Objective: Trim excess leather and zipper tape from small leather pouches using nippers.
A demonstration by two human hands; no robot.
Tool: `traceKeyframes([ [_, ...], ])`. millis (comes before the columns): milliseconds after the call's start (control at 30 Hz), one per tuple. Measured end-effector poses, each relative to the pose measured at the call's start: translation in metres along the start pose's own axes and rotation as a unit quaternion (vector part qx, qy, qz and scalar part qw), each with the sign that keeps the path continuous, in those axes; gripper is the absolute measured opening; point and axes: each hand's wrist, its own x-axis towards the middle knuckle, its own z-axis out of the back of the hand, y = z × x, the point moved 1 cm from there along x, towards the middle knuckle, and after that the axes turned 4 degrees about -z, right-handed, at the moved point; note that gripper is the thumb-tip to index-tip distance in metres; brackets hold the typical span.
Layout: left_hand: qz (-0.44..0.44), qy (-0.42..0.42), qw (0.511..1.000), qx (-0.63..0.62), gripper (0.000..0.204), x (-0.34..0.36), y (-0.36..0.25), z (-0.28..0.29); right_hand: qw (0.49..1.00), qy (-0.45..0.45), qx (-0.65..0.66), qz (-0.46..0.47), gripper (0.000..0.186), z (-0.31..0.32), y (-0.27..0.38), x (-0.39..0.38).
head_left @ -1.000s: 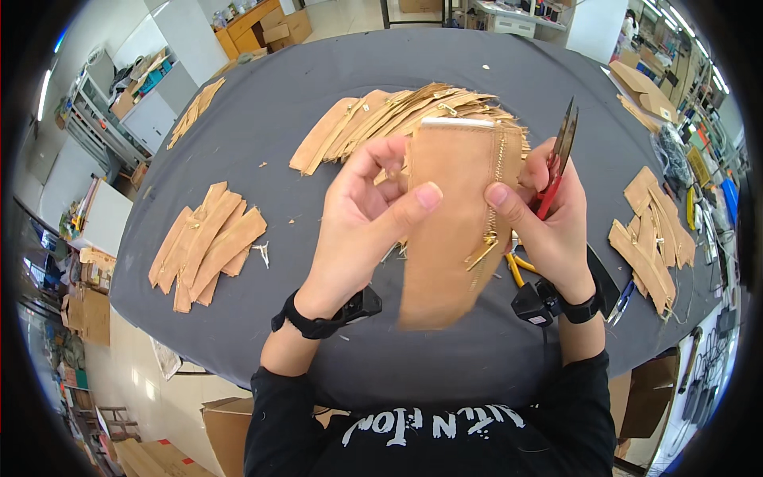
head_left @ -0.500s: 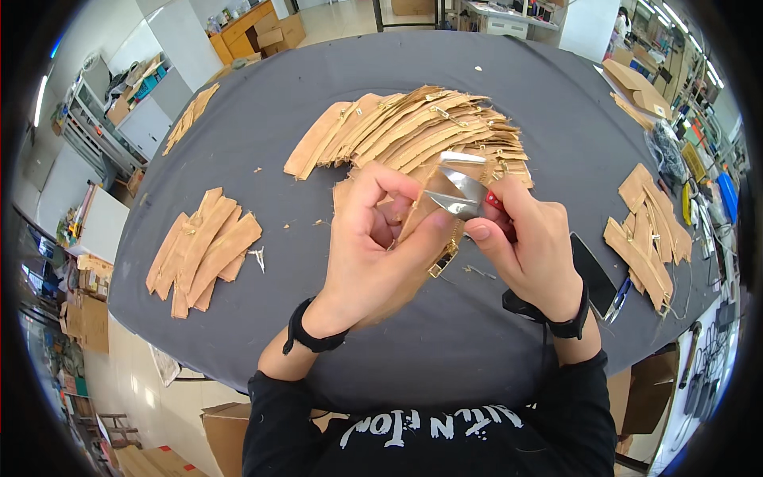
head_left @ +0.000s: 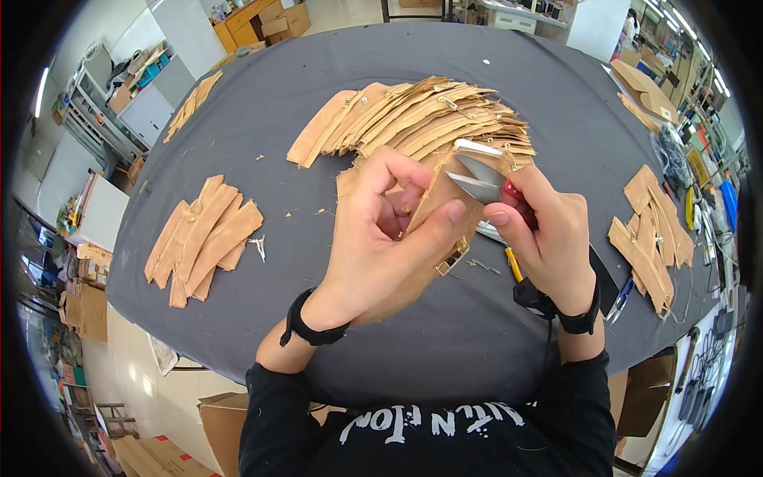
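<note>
Head view: the left hand (head_left: pixel 377 250) pinches a tan zippered piece (head_left: pixel 447 191) between thumb and fingers, raised before the large pile of similar pieces (head_left: pixel 429 119). The right hand (head_left: pixel 552 246) grips red-handled scissors (head_left: pixel 477 188), their blades parted across the piece near its white-edged end. The step looks like trimming; whether the blades touch fabric, I cannot tell. The next move likely calls for a steady pinch and careful closing of the blades, clear of the left thumb.
</note>
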Motion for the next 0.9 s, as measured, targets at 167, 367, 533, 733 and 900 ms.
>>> traceKeyframes([
  [167,-0.213,-0.036,0.917,0.336,0.019,0.005,0.0,0.021,0.996,0.057,0.037,-0.06,0.028,0.01,0.004,-0.001],
  [367,-0.409,-0.014,0.723,0.556,0.02,0.008,-0.004,0.027,0.994,0.083,0.005,-0.073,0.028,0.016,0.007,-0.001],
  [533,-0.426,-0.003,0.714,0.555,0.02,0.006,-0.004,0.023,0.998,0.047,-0.036,-0.022,0.029,0.009,0.004,-0.001],
  [733,-0.423,-0.012,0.719,0.551,0.02,0.008,-0.003,0.023,0.998,0.047,-0.045,-0.022,0.029,0.012,0.001,0.002],
  [900,-0.388,-0.047,0.792,0.469,0.017,0.009,-0.006,0.021,1.0,0.011,-0.003,-0.027,0.033,0.01,0.001,0.002],
])
